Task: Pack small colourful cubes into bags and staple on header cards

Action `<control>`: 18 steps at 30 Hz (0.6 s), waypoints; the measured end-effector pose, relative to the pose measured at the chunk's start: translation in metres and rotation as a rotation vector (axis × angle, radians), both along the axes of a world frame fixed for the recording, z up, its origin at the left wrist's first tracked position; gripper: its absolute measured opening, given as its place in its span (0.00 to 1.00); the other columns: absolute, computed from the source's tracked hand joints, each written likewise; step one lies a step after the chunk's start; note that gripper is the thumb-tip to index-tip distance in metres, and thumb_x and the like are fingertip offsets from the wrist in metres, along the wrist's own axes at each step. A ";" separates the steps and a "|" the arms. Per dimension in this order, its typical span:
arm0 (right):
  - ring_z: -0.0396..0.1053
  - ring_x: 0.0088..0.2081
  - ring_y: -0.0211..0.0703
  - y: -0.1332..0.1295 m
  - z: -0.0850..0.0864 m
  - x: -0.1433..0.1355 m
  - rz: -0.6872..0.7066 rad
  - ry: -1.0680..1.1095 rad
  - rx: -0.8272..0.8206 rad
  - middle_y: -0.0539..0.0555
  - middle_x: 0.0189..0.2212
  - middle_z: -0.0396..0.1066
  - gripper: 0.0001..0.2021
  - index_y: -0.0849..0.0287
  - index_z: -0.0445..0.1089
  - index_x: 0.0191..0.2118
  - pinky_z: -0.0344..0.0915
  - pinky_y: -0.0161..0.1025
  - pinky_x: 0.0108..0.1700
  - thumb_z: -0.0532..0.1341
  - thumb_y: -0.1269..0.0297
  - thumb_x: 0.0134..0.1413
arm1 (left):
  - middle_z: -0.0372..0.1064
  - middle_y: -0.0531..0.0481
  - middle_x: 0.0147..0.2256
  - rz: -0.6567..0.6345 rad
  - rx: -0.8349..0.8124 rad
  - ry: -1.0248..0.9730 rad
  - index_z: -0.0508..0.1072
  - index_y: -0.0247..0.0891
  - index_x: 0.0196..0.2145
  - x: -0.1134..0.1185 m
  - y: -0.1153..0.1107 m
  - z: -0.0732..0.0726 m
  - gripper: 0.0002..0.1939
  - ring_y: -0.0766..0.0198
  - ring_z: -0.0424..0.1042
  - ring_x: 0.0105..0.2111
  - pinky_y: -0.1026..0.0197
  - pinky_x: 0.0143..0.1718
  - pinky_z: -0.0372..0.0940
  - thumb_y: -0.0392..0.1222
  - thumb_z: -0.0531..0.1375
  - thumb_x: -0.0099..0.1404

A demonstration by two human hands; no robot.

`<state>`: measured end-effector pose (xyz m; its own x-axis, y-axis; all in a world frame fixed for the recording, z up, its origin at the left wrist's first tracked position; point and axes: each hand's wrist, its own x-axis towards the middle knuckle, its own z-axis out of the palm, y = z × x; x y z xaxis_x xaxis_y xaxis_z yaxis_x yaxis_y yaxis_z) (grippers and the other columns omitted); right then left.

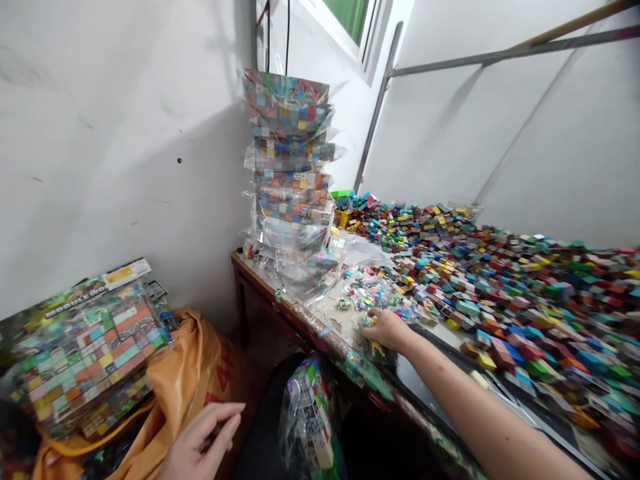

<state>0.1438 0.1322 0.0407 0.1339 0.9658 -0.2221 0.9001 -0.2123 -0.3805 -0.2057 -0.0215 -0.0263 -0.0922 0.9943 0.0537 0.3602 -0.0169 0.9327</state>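
At the table's near edge, my right hand [389,329] has its fingers curled on a small clear packet [375,350] of colourful bits. The fingertips are partly hidden. More small packets [373,292] lie just beyond it. My left hand [207,440] is low in the view, its fingers stretched out with nothing in them. Close to its right, a plastic-wrapped pack of coloured blocks [310,420] rests on my lap. An orange bag [187,373] lies behind the left hand, with a wrapped pack of patterned blocks [95,353] on top.
A tall stack of plastic-wrapped block packs [293,167] stands on the table [330,317] at the corner. Loose coloured blocks [480,273] form a large heap to the right. A black tray [425,373] lies under my right forearm. Metal bars [380,107] cross the wall.
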 end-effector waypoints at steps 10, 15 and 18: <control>0.63 0.20 0.34 -0.033 0.040 -0.038 0.002 0.361 0.092 0.45 0.20 0.64 0.21 0.63 0.57 0.52 0.60 0.32 0.21 0.56 0.65 0.51 | 0.70 0.48 0.36 -0.150 -0.036 -0.137 0.74 0.42 0.36 0.020 0.022 0.035 0.12 0.61 0.70 0.36 0.66 0.35 0.67 0.48 0.59 0.55; 0.68 0.35 0.40 -0.080 0.052 -0.104 0.177 0.609 0.231 0.50 0.38 0.69 0.24 0.55 0.57 0.51 0.65 0.35 0.36 0.57 0.63 0.45 | 0.45 0.44 0.60 -0.395 -0.125 -0.906 0.41 0.52 0.60 0.087 0.039 0.069 0.39 0.54 0.54 0.56 0.53 0.50 0.58 0.56 0.56 0.56; 0.63 0.45 0.50 -0.099 0.035 -0.128 0.361 0.521 0.546 0.59 0.44 0.64 0.25 0.59 0.56 0.52 0.61 0.46 0.47 0.56 0.64 0.45 | 0.47 0.48 0.60 -0.411 -0.232 -1.178 0.46 0.51 0.59 0.118 0.039 0.079 0.35 0.54 0.51 0.57 0.53 0.54 0.53 0.58 0.53 0.57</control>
